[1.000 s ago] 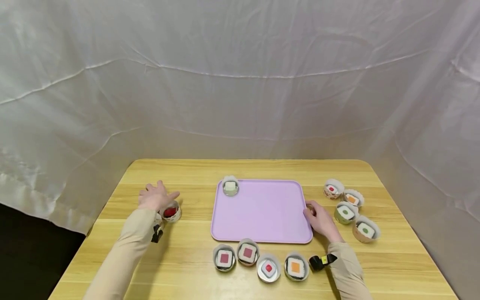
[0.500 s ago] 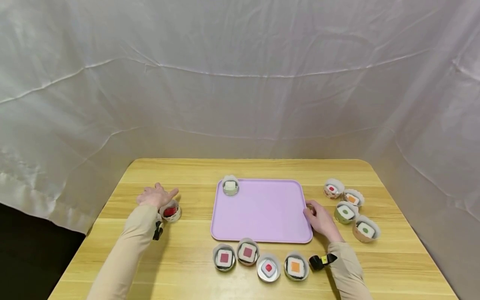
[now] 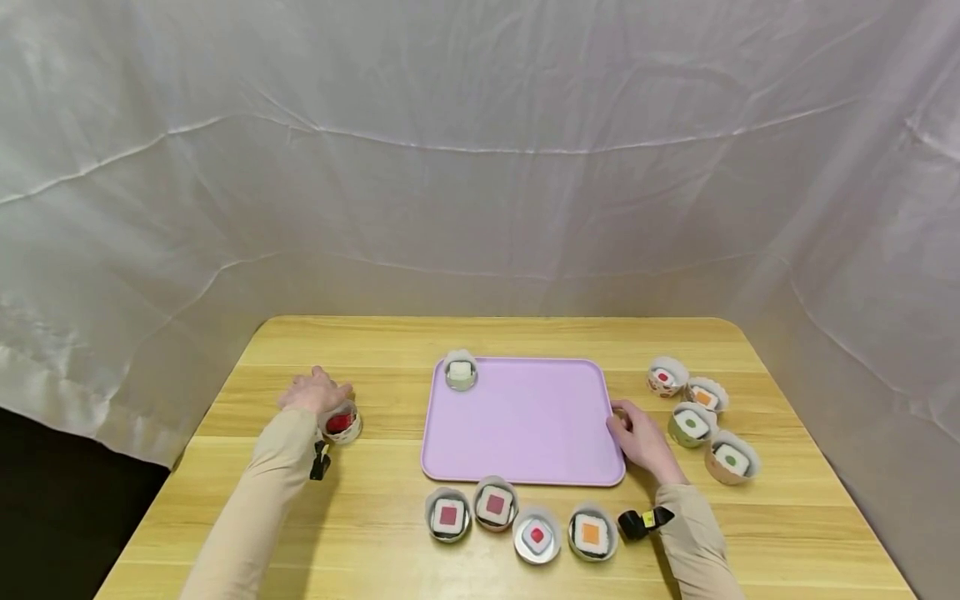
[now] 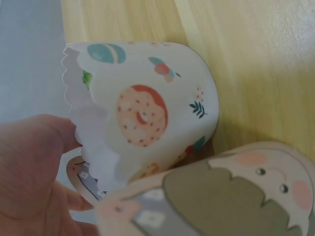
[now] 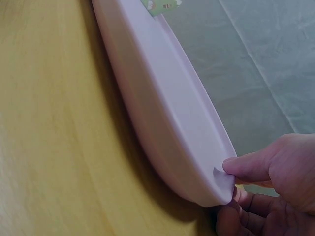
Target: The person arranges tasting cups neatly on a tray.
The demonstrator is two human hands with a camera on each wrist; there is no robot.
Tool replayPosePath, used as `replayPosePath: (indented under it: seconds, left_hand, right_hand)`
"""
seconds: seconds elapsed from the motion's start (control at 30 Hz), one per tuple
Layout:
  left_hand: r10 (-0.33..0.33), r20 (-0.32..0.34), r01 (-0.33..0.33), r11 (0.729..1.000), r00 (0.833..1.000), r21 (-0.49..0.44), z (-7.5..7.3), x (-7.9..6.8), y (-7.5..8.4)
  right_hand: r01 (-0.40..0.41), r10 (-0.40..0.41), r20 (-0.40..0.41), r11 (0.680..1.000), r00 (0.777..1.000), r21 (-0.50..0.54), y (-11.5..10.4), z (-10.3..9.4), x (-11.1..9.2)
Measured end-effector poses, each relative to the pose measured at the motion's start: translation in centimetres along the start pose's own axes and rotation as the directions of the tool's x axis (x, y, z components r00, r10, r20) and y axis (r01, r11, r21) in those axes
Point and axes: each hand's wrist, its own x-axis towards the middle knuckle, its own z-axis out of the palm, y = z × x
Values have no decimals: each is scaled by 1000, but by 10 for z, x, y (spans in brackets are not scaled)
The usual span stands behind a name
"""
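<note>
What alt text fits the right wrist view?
A person's right hand grips a pale purple tray by its rim at lower right. A green patterned cup, mostly cut off, shows at the top; wooden tabletop lies left, grey fabric behind.

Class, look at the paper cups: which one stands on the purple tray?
The green paper cup at the far left corner of the tray. The other cups are off it: beside the left hand, right of the tray, or along its near edge.

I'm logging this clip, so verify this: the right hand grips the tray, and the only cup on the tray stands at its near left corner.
Wrong corner: the head view shows the cup at the tray's far left. The right hand does grip the tray.
</note>
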Motion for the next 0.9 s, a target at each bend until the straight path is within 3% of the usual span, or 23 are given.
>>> replayPosePath:
  seconds: [0.37,0.63,0.9]
  left_hand:
    - [-14,12,14,997,1000,-79,4,7,-3]
    - [23,-3,-23,989,1000,-145,6,15,-13]
    - [55,-31,-61,973,998,-221,7,14,-18]
  right_hand:
    - [-4,4,-2,1000,1000,-13,0,0,0]
    - [-8,8,-1,1000,1000,-13,0,0,0]
    - [1,-1,-7,1000,1000,-12,1,1,1]
